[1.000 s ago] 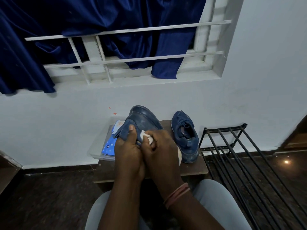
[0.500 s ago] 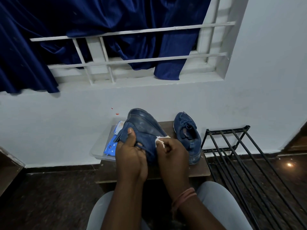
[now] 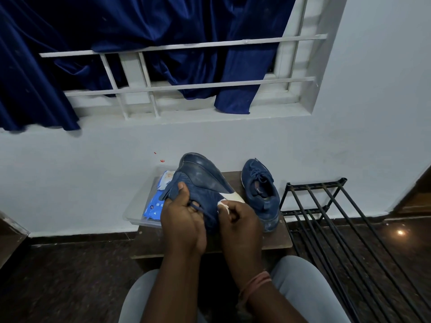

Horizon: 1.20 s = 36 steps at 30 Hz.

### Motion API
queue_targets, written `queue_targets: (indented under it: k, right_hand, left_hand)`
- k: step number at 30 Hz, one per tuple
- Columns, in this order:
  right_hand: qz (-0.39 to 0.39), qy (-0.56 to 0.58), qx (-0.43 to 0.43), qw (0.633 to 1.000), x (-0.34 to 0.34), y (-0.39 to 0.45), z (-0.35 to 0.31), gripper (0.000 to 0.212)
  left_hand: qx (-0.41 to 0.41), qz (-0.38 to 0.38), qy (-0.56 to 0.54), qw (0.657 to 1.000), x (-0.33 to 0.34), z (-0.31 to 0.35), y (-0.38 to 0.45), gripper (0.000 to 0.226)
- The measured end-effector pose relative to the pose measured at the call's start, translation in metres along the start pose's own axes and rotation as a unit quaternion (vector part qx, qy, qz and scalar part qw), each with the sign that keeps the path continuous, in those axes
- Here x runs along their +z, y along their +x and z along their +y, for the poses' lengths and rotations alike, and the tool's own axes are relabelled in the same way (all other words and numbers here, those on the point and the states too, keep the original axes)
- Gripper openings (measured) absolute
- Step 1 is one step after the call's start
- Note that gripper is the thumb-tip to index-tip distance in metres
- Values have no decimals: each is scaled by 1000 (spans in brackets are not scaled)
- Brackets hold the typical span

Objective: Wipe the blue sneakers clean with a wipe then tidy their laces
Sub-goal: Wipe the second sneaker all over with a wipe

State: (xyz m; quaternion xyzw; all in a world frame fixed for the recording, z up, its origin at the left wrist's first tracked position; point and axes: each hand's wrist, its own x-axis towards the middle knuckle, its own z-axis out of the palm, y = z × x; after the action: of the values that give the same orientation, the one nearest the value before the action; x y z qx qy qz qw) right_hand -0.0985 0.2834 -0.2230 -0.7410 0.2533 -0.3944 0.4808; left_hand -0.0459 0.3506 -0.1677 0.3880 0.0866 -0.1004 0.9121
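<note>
Held shoe: I have the dark blue fabric sneaker with the scuffed navy sole (image 3: 200,180) tipped up, sole facing away from me, toe pointing up toward the wall, its upper lying between my two sets of fingers.
Left hand: my left hand (image 3: 182,220) grips the shoe's upper, thumb laid along the fabric and the other fingers curled beneath, with a dark blue lace (image 3: 196,207) running just under the thumb.
Right hand: my right hand (image 3: 240,220) is curled tight, pinching a crumpled white wipe (image 3: 225,205) against the side of the shoe just beyond my fingertips.
Other shoe: the second blue lace-up sneaker (image 3: 261,192) stands on the small brown wooden stool (image 3: 277,241), just past my right knuckles, untouched by either hand.
Wipes pack: a blue and white packet (image 3: 155,203) sits in a clear plastic tray (image 3: 133,212), beyond my left fingers.
Risk, grip: I judge the shoe could twist out of my left hand if the right rubs hard, since only the soft upper is held.
Risk, lace: the loose lace could snag under the wipe and drag dirt back across the fabric.
Risk, wipe: it is bunched small, so my fingers may smear rather than clean.
</note>
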Motion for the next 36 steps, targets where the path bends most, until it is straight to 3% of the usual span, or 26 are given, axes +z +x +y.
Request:
queue_targets:
  k: [6,12,15,20,23,28,33,36]
  right_hand:
    - [-13,10,-109,994,6,-1,-40,11]
    - [-23,15,79,997,-7,-9,32,11]
    - [-32,40,94,994,-16,-11,37,10]
    - [10,76,43,996,-29,3,12,17]
    - [-10,59,-44,997,-38,2,-2,14]
    - [-25,4,-150,988,-44,6,-19,14]
    - [21,4,-99,995,-44,11,-8,21]
    - [25,-32,-117,992,-40,12,-7,18]
  left_hand:
    - [-22,-10,29,999,-1,1,-2,37]
    - [-5,-11,-19,1000,-5,2,4,34]
    - [0,-42,-24,999,-1,7,2,24]
    - [-21,-47,-32,998,10,18,-4,44]
    - [-55,-19,-32,998,8,15,0,45]
    - [-9,-68,20,997,17,10,-5,50]
    - [34,-112,78,990,22,12,-8,22]
    - [26,-106,94,990,20,12,-8,27]
